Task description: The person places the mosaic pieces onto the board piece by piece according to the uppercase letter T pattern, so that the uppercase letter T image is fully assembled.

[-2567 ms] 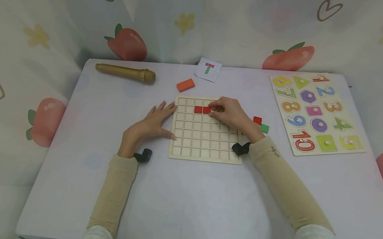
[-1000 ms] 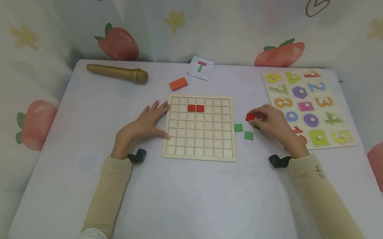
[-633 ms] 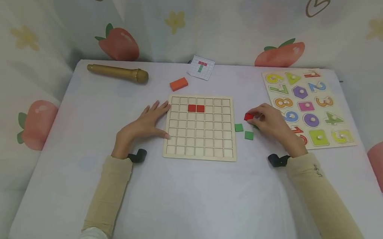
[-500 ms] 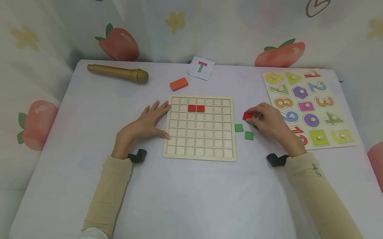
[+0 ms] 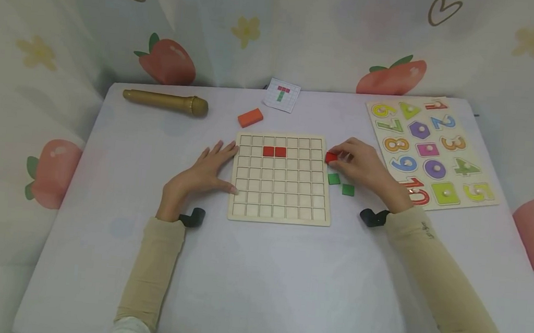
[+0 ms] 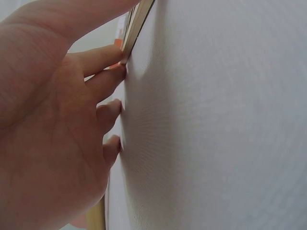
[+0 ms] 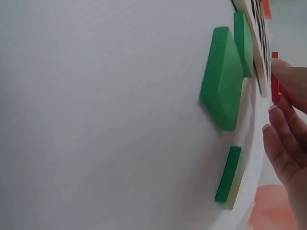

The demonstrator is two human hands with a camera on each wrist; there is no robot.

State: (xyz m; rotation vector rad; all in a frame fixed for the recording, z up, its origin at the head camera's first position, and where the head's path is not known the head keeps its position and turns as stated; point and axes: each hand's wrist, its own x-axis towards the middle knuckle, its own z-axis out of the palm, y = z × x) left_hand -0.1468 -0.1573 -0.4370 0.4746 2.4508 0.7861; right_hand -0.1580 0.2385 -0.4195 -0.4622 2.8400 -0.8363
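A wooden grid board (image 5: pixel 279 199) lies mid-table, with two red square tiles side by side in its second row: a left red tile (image 5: pixel 268 151) and a right red tile (image 5: pixel 280 152). My left hand (image 5: pixel 200 174) rests with spread fingers against the board's left edge, fingertips down on the cloth in the left wrist view. Between thumb and fingers, my right hand (image 5: pixel 363 166) pinches another red tile (image 5: pixel 331 157) by the board's right edge. Below that hand lie green tiles (image 5: pixel 334 179); the right wrist view shows three, including a large-looking near green tile (image 7: pixel 224 79).
Behind the board are an orange block (image 5: pixel 250 117) and a card (image 5: pixel 282 95) printed with a red-and-green T. A gold toy microphone (image 5: pixel 166 102) lies back left. To the right is a number puzzle board (image 5: pixel 452 199), partly under my right wrist.
My right hand left the second red tile on the board and reached right to a loose red tile. It now carries that tile left to the board's edge. My left hand keeps its place.
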